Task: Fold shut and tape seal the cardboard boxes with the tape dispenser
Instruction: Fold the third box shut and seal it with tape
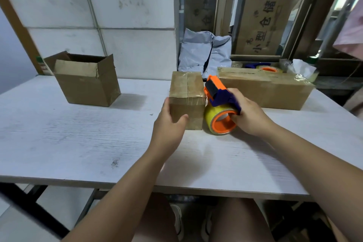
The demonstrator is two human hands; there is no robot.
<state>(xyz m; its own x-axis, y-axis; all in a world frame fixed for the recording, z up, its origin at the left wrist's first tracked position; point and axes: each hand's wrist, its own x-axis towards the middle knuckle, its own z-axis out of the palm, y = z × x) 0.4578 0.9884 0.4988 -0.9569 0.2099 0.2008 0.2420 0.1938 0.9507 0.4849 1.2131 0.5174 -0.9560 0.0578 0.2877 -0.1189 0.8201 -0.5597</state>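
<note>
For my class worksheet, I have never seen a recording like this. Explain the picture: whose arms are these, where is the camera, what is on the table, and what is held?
No machine here: the grips are a person's bare hands. The one picture comes from a camera worn on the head, looking down, so the arms reach in from below. On the white table stand an open box, a small box taped shut, and a long box at the back right. The left hand holds the small box by its side. The right hand grips a tape dispenser beside that box.
</note>
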